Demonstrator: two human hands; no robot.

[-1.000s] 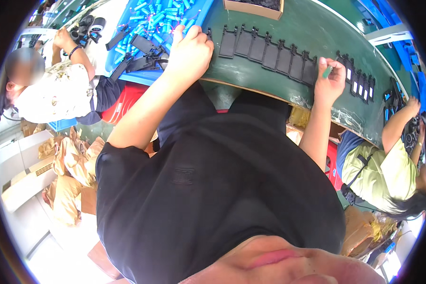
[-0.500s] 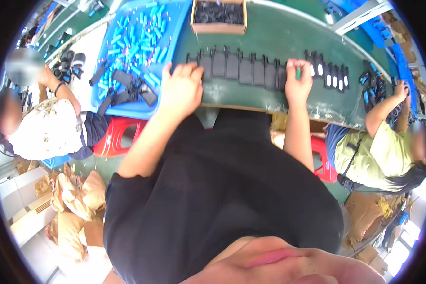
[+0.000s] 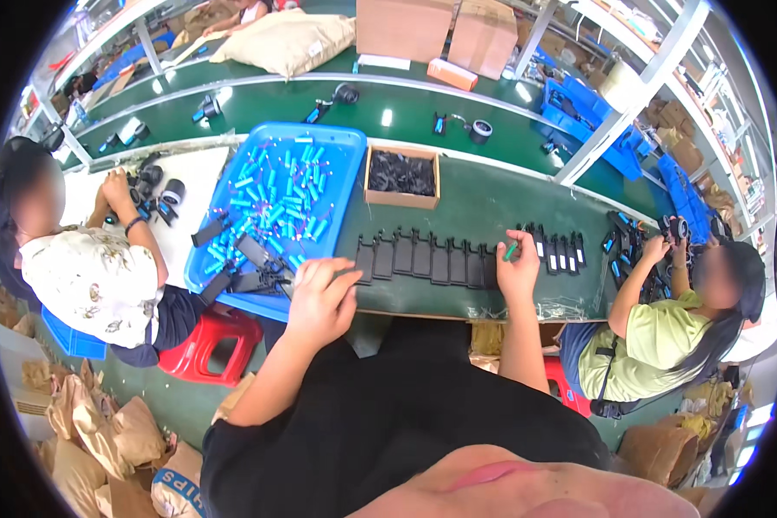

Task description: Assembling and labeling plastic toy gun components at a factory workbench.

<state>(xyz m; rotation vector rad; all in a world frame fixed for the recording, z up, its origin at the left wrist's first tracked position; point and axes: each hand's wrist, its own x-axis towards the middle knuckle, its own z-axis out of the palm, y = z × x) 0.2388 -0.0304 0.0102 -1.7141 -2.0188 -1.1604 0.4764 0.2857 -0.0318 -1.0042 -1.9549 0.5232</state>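
A row of flat black plastic pieces (image 3: 427,259), each with a small clip-like top, lies side by side on the green table in front of me. My left hand (image 3: 322,302) is at the row's left end, fingers bent and apart, holding nothing I can see. At the right part of the row, my right hand (image 3: 518,274) is closed round a short green stick-like tool (image 3: 511,251); its kind is not clear. Beyond that hand, several black pieces with white labels (image 3: 562,256) continue the row.
Left of the row stands a blue tray (image 3: 351,177) of blue wired cylinders and black pieces. A cardboard box (image 3: 401,197) of black parts sits behind the row. Co-workers handle parts on both sides. A conveyor with scattered parts runs behind the table.
The view has tilted up, showing more of the far side. My left hand has come off the leftmost pieces, its fingers now bent. My right hand still holds the green tool.
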